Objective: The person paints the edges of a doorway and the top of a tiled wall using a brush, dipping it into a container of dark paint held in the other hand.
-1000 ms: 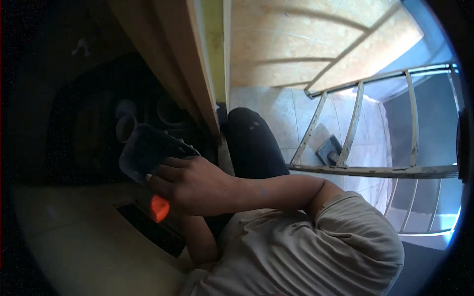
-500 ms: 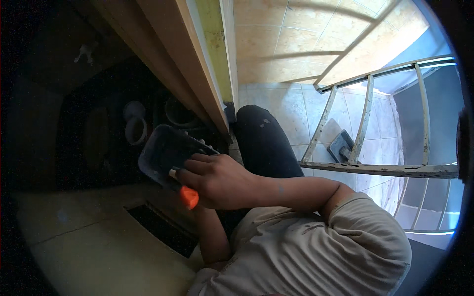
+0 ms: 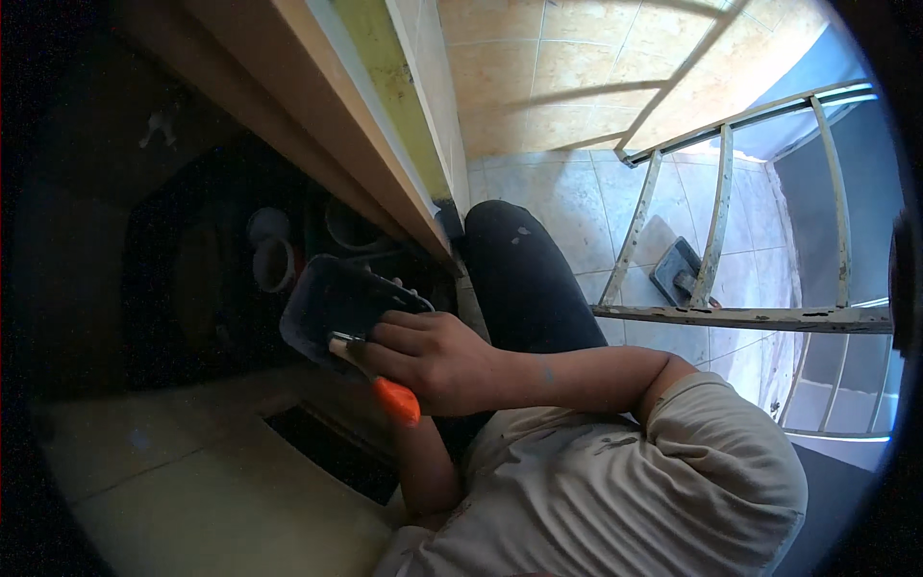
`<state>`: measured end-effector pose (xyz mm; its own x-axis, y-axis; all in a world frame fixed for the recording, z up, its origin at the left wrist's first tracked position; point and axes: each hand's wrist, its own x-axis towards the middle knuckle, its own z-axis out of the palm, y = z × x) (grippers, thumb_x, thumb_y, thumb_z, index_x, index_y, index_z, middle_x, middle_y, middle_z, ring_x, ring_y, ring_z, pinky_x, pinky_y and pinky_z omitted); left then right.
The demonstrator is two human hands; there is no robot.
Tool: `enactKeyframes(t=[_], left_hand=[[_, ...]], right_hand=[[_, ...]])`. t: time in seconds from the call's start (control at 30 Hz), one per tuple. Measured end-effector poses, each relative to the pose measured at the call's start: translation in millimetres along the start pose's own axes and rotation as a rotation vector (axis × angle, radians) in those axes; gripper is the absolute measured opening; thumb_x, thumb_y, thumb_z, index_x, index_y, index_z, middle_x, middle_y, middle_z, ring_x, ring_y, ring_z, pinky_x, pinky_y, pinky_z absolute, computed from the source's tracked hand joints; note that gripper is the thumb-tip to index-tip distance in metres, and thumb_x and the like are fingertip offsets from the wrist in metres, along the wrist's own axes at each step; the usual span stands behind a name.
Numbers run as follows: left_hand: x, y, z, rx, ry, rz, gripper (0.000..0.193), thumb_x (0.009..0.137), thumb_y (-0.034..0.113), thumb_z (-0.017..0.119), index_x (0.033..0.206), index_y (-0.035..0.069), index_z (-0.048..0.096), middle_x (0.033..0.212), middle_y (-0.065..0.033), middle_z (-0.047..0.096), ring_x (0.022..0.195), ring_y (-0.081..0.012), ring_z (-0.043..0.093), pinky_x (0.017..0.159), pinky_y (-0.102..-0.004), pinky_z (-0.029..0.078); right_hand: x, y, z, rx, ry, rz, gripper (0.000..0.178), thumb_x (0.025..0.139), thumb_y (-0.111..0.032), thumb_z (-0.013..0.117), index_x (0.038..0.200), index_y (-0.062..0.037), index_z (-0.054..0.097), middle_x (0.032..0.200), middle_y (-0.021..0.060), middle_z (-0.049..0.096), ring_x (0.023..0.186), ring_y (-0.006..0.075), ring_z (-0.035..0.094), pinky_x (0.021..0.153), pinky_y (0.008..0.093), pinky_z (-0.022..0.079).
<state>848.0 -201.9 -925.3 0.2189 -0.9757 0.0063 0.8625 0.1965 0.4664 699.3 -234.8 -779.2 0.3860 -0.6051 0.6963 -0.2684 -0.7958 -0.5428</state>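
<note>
My right hand is closed round a slim tool that looks like a paintbrush. Its orange handle sticks out toward me, and its pale tip lies over the near side of a dark, shallow tray. Whether the tip touches the tray is hard to tell. From below, my left forearm reaches up under the tray. Only fingertips of my left hand show, curled at the tray's far right rim; the right hand and the tray hide the rest.
Pale round containers stand in the dark area beyond the tray. A wooden door frame rises beside my bent knee. To the right is a worn metal ladder; behind its rungs, a dark rectangular tool lies on the tiled floor.
My hands, the tray and the brush sit slightly further right and lower in view. The orange handle has tilted, and more of the brush's pale tip end shows.
</note>
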Motion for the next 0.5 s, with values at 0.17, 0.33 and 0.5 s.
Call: enactKeyframes(t=[0.17,0.33,0.5], left_hand=[[10.9,2.5,1.5,0.000,-0.004,0.026,0.071,0.098,0.047,0.061,0.151,0.004,0.040,0.149,-0.0201,0.048,0.135,-0.0368,0.052,0.114,-0.0506,0.043],[7.1,-3.2,-0.7,0.078,0.006,0.132,0.073,0.097,0.047,0.064,0.152,0.004,0.039,0.150,-0.0206,0.047,0.136,-0.0378,0.052,0.115,-0.0512,0.042],[4.1,8.4,12.9,0.944,-0.012,0.623,0.070,0.097,0.041,0.067,0.151,0.005,0.040,0.148,-0.0190,0.050,0.134,-0.0370,0.053,0.111,-0.0490,0.048]], right_hand=[[2.0,4.4,-8.1,0.069,-0.077,0.076,0.045,0.080,-0.019,0.082,0.117,-0.0007,0.065,0.095,0.0114,0.066,0.087,0.0291,0.069,0.073,0.0364,0.058],[9.4,2.7,-26.5,0.558,0.206,0.628,0.029,0.094,-0.013,0.074,0.116,0.0037,0.066,0.107,0.0122,0.074,0.097,0.0205,0.073,0.086,0.0319,0.058],[31.0,9.7,-69.2,0.758,0.130,0.715,0.025,0.094,-0.002,0.070,0.117,0.0053,0.067,0.105,0.0124,0.075,0.096,0.0189,0.073,0.085,0.0322,0.059]])
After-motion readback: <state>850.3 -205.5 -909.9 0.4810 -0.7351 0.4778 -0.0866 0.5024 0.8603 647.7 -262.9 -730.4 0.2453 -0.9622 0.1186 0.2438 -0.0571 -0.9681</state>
